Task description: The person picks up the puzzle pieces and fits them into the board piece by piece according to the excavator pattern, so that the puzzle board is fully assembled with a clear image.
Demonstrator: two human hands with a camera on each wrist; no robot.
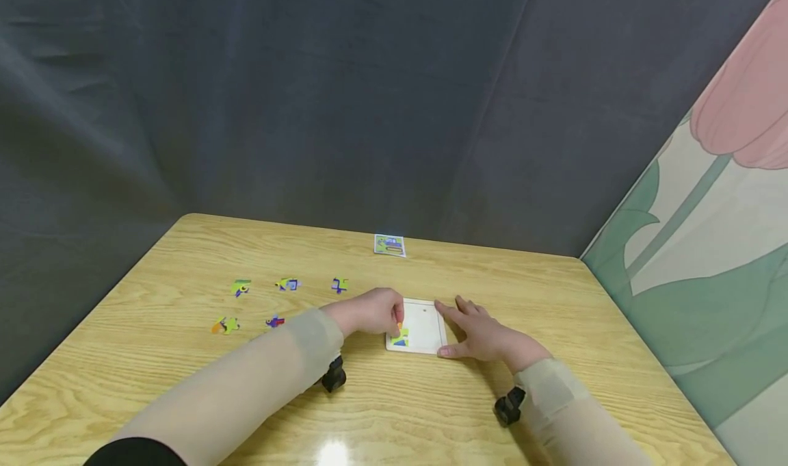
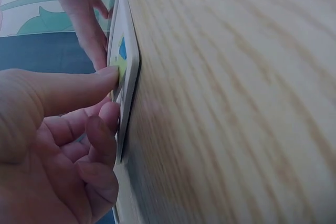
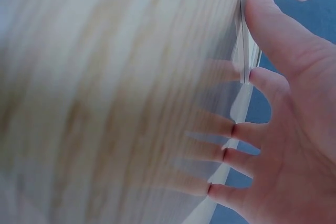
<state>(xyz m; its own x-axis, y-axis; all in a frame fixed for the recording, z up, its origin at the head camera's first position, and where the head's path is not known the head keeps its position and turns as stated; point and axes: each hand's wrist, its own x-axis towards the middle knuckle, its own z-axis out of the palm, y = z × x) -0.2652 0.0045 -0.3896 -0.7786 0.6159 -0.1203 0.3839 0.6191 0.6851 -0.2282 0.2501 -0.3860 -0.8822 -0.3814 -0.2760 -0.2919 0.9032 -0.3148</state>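
Table (image 1: pixel 394 418): filled lower frame.
Left hand (image 1: pixel 375 311): apparently pinched piece (image 1: pixel 401 339), lower centre.
Right hand (image 1: pixel 483 332): splayed, touching tray's (image 1: pixel 426 329) right edge.
Piece: nudged tray risked skewing it.

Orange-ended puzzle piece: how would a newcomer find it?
In the head view, puzzle pieces lie scattered on the wooden table, left of the white tray. Take the leftmost piece: its broad orange end sets it apart from its neighbours.

Two hands (image 1: pixel 372 311), one white tray (image 1: pixel 426 326); from it, five visible loose puzzle pieces (image 1: pixel 289 284) around nine o'clock, one card (image 1: pixel 389 245) near eleven.
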